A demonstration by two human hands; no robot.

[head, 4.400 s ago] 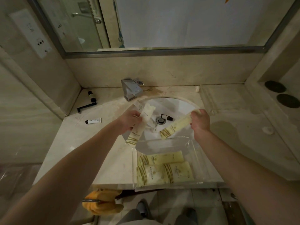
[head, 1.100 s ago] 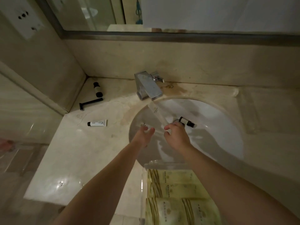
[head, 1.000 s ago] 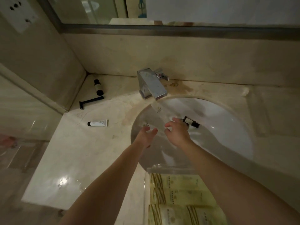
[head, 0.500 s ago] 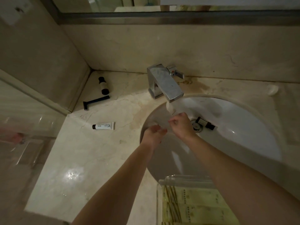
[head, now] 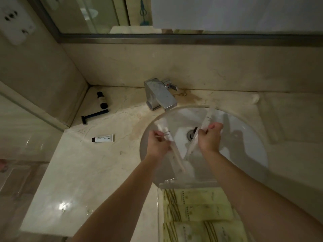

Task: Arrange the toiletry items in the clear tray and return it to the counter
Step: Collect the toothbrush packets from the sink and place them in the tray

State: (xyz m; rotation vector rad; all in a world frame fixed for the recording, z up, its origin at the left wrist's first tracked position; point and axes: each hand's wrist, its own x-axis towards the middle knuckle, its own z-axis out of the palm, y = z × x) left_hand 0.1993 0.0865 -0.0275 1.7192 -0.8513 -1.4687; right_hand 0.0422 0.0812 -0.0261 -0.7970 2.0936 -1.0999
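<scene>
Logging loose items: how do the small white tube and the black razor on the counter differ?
The white tube is short, pale, black-capped and printed; the black razor is long, thin and wholly dark. The tube lies nearer the counter's front, the razor nearer the back corner. Both lie flat left of the sink, untouched.

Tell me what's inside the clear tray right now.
The clear plastic tray holds pale yellow-green striped packets lying flat in three rows. The right forearm covers their right ends, and the frame's bottom edge cuts off the tray's near part.
</scene>
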